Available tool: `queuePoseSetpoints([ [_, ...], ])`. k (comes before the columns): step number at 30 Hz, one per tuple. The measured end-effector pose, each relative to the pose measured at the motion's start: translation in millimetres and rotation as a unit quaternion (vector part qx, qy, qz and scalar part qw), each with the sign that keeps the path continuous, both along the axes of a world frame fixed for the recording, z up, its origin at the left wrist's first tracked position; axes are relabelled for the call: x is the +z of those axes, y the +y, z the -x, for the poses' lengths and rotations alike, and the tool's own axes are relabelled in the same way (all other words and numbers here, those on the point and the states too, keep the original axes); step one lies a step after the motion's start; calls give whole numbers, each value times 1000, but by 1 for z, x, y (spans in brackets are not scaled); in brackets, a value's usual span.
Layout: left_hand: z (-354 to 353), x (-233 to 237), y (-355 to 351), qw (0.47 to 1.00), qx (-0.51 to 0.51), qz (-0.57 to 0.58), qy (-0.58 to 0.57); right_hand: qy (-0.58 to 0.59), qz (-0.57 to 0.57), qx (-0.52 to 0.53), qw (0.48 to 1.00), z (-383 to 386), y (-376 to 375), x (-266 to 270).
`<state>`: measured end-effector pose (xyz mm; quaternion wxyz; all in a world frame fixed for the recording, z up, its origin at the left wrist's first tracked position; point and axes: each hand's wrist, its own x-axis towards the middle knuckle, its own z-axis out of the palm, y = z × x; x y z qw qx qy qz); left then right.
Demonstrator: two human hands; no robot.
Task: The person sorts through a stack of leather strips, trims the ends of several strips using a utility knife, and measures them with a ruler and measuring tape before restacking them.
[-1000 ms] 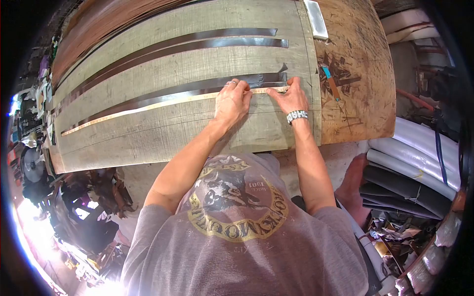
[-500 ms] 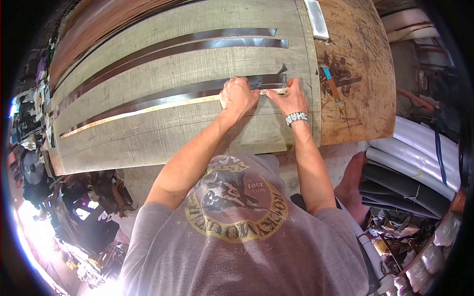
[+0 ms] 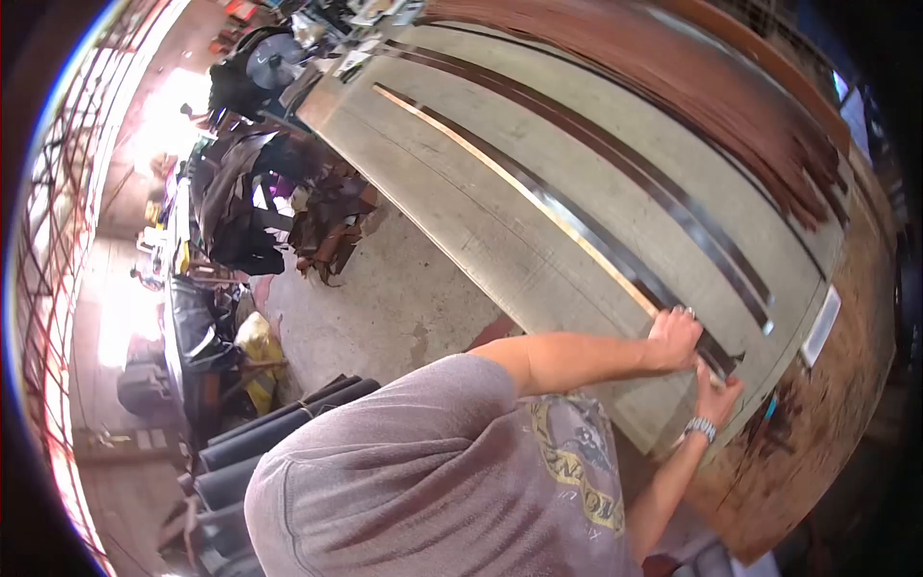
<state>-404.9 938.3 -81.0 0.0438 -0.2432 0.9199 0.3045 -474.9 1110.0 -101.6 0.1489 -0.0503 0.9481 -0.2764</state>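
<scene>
A long dark leather strip [image 3: 577, 220] lies across the work board, and a pale yellow measuring tape [image 3: 596, 256] runs along its near edge. Near the strip's right end, my left hand [image 3: 676, 337] presses down with its fingers closed on the leather and tape. Just beyond it, my right hand [image 3: 715, 395], wearing a bracelet at the wrist, pinches around the end of the tape. The hands partly cover the end of both pieces. A second pair of dark strips [image 3: 673, 204] lies farther back on the board.
Reddish-brown leather [image 3: 663, 82] is spread along the far side of the board [image 3: 461, 216]. To the right, a pale rectangular block [image 3: 820, 327] rests near a blue-ended tool [image 3: 770, 408] and dark scraps. Leather pieces [image 3: 332, 226] hang at the left, with dark rolls [image 3: 231, 481] below.
My view has swung left and tilted, so the board now runs diagonally and more floor shows. Both hands stay at the same end of the strip and tape.
</scene>
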Motion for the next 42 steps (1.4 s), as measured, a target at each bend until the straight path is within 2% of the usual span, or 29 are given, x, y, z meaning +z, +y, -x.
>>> queuePoseSetpoints([
  [3, -16, -4, -16, 994, -57, -70, 55, 4, 3, -5, 1000, -2, 0, 0],
  [6, -34, -23, -34, 969, -120, -98, 192, -42, -25, -10, 999, -2, -2, 7],
  [8, -54, -26, -53, 966, -150, 8, 211, 74, 73, 33, 994, 9, 19, -58],
  [9, -66, -14, -64, 986, -135, 17, 94, 66, 12, 37, 997, 1, 14, -40],
  [10, -80, 10, -79, 993, -117, -26, 9, 43, 30, 32, 998, -5, 16, -28],
  [11, -100, 13, -91, 967, -127, -3, 220, 7, 98, -9, 995, -17, 16, -13],
  [12, -104, 40, -103, 975, -153, -21, 158, -25, 166, -53, 984, -29, 17, 2],
  [13, -110, 42, -112, 973, -150, -50, 168, 36, 136, -33, 989, -38, 21, 1],
  [15, -114, 50, -123, 962, -203, -85, 161, -24, 125, 10, 992, -71, 4, 74],
  [17, -98, 67, -129, 932, -273, -133, 199, -173, 271, 47, 946, -92, -20, 117],
  [18, -94, 63, -131, 907, -318, -168, 217, -190, 294, 64, 935, -104, -37, 145],
  [19, -109, 92, -118, 886, -353, -219, 207, -198, 322, 84, 922, -138, -38, 194],
  [20, -110, 89, -125, 861, -392, -217, 241, -213, 343, 97, 910, -153, -55, 227],
  [21, -109, 85, -134, 832, -430, -218, 274, -147, 358, 69, 919, -164, -67, 256],
  [22, -105, 91, -153, 832, -444, -284, 172, -81, 370, 40, 925, -177, -75, 282],
  [23, -98, 104, -182, 821, -453, -341, 64, 33, 372, -21, 928, -189, -80, 302],
  [24, -96, 116, -213, 799, -456, -389, -47, 116, 391, 4, 913, -186, -80, 322],
  [25, -101, 126, -249, 789, -367, -493, -21, 154, 439, 42, 884, -187, -84, 353],
  [26, -101, 143, -294, 808, -315, -497, -17, 198, 428, -6, 882, -196, -88, 389],
  [27, -96, 155, -347, 864, -247, -438, -15, 249, 409, -7, 878, -204, -90, 422],
  [28, -99, 168, -397, 895, -193, -390, 97, 298, 383, -1, 874, -211, -93, 449],
  [29, -100, 162, -467, 900, -129, -381, 167, 343, 351, 2, 871, -219, -95, 473],
  [30, -100, 187, -515, 895, -63, -366, 247, 378, 320, 6, 869, -225, -100, 494],
  [33, -132, 315, -603, 803, 121, -323, 485, 459, 234, 12, 857, -237, -112, 529],
  [35, -184, 357, -652, 786, 115, -229, 563, 496, 183, 19, 848, -238, -117, 545],
  [38, -291, 381, -697, 819, 131, -146, 539, 530, 142, 24, 835, -242, -120, 544],
  [40, -378, 372, -710, 874, 164, -129, 439, 543, 146, 18, 827, -243, -118, 532],
  [42, -467, 357, -708, 930, 195, -158, 269, 535, 192, 0, 823, -244, -110, 504],
])
